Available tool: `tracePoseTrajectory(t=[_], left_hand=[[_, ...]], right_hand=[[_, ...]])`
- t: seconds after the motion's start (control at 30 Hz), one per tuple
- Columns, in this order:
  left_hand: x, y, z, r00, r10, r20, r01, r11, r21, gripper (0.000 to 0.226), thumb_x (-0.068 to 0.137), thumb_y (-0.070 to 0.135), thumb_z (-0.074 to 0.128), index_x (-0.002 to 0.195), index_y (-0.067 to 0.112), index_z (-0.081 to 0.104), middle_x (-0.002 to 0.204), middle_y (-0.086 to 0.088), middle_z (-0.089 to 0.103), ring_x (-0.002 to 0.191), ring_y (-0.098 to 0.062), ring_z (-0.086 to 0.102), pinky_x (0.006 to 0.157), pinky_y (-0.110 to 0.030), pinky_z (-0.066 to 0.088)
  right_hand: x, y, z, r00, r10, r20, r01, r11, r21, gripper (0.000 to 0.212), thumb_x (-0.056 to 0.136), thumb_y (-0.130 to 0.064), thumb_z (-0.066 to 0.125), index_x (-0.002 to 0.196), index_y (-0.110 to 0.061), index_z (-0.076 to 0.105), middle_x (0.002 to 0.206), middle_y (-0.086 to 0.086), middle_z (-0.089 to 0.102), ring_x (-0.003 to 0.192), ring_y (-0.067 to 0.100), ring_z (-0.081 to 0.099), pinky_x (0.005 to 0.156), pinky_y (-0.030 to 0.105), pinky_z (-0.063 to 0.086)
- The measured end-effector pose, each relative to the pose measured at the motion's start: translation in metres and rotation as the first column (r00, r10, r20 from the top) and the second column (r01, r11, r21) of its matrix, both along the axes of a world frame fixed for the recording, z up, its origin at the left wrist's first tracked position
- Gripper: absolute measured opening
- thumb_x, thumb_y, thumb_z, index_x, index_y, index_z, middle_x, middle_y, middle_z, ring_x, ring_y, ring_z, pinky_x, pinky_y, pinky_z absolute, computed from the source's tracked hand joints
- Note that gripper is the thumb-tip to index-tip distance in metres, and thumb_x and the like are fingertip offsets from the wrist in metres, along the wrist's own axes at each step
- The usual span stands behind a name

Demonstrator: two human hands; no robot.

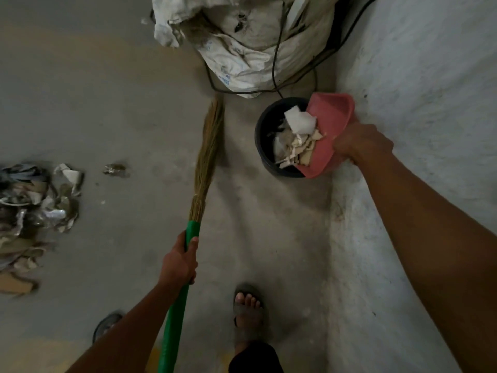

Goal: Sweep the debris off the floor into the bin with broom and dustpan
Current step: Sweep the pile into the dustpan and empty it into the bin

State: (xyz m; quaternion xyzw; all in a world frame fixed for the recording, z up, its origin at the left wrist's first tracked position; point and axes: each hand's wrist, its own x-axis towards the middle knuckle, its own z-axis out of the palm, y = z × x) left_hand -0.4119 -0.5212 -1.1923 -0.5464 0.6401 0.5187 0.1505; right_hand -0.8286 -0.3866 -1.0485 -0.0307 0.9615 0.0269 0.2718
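Right hand point(361, 142) grasps the pink dustpan point(329, 130), tilted over the black bin point(262, 135) (scraps sliding in); left hand point(178, 261) grips the broom point(193, 230).

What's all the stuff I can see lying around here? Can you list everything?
bin: one, black, on the floor by the wall, holding scraps
dustpan: one, pink, tipped over the bin, scraps sliding out
broom: one, straw bristles, green handle, bristle tip on the floor
debris pile: one, grey and white, floor at left
stray scrap: one, greyish, right of the pile
sack: one, dirty white, top centre
cable: black, count unclear, trailing over the sack
left hand: grips the broom handle
right hand: grips the dustpan
feet: two, in sandals
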Motion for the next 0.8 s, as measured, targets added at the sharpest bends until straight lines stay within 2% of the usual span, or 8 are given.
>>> tracePoseTrajectory(t=[0.07,0.13,0.47,0.6,0.8], left_hand=[[0.001,0.000,0.000,1.000,-0.002,0.007,0.002,1.000,-0.003,0.048,0.110,0.045,0.045,0.155,0.028,0.040,0.083,-0.015,0.063,0.056,-0.020,0.059,0.046,-0.028,0.053],[0.001,-0.001,0.000,1.000,0.008,0.008,-0.008,1.000,0.000,0.048,0.110,0.046,0.044,0.155,0.029,0.040,0.084,-0.015,0.064,0.056,-0.021,0.059,0.046,-0.029,0.053],[0.001,-0.003,0.001,1.000,0.024,0.015,-0.024,1.000,-0.004,0.049,0.109,0.047,0.046,0.156,0.032,0.039,0.081,-0.014,0.063,0.057,-0.021,0.059,0.046,-0.029,0.053],[0.006,-0.005,0.001,0.999,0.030,0.020,-0.030,1.000,-0.006,0.052,0.109,0.049,0.046,0.158,0.033,0.036,0.083,-0.014,0.064,0.057,-0.021,0.060,0.045,-0.028,0.052],[0.022,-0.009,0.004,0.999,0.044,-0.013,-0.044,0.999,0.011,0.051,0.109,0.049,0.046,0.157,0.032,0.038,0.082,-0.014,0.064,0.058,-0.021,0.060,0.048,-0.031,0.055]], right_hand=[[0.000,-0.005,-0.001,0.999,0.026,-0.022,-0.025,0.998,0.056,0.053,0.103,-0.041,0.057,0.146,-0.009,0.056,0.143,0.021,0.058,0.128,0.040,0.060,0.103,0.047,0.048],[0.002,-0.006,0.000,0.998,0.038,-0.040,-0.035,0.996,0.078,0.053,0.105,-0.040,0.055,0.147,-0.009,0.055,0.145,0.021,0.056,0.130,0.040,0.059,0.101,0.047,0.048],[0.033,0.010,-0.008,0.989,0.047,-0.139,-0.036,0.996,0.078,0.050,0.111,-0.044,0.043,0.140,-0.007,0.062,0.138,0.021,0.062,0.122,0.042,0.063,0.091,0.044,0.047],[0.054,0.013,-0.017,0.987,0.031,-0.155,-0.024,0.999,0.042,0.051,0.113,-0.043,0.039,0.141,-0.005,0.060,0.139,0.023,0.061,0.124,0.044,0.062,0.098,0.048,0.048],[0.083,0.012,-0.022,0.973,0.016,-0.232,-0.019,1.000,-0.009,0.050,0.114,-0.043,0.038,0.137,-0.007,0.062,0.133,0.024,0.064,0.120,0.046,0.064,0.096,0.049,0.048]])
